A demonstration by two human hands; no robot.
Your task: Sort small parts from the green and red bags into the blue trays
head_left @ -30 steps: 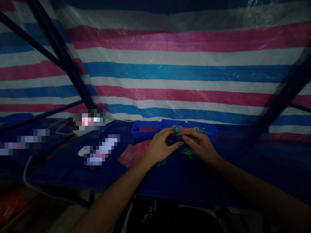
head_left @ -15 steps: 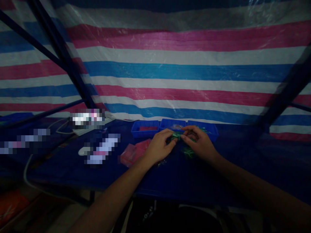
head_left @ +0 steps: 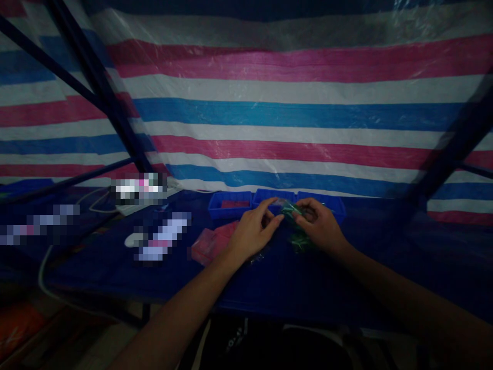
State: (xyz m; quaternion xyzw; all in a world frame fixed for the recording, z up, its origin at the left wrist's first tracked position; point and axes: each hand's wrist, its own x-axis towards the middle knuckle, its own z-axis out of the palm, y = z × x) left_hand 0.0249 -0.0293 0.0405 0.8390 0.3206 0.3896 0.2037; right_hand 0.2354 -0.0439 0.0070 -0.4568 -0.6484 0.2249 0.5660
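Observation:
My right hand is closed on a small green packet with clear plastic at its far end. Facing it is my left hand, thumb and index finger apart, the fingertips close to the packet's left side; whether they touch the plastic is hard to see. More green packets lie on the blue table below my right hand. Beside my left wrist is a pile of pink packets. A scrap of clear plastic rests under that wrist.
Three blue trays stand along the back: a left tray with pink pieces, a middle tray and a right tray, both partly hidden by my hands. A white mouse-shaped object and a power strip lie leftward. Striped sheeting hangs behind.
The left thumb and index finger have parted from the green packet. In my right hand the packet has turned and moved slightly right, showing more clear plastic.

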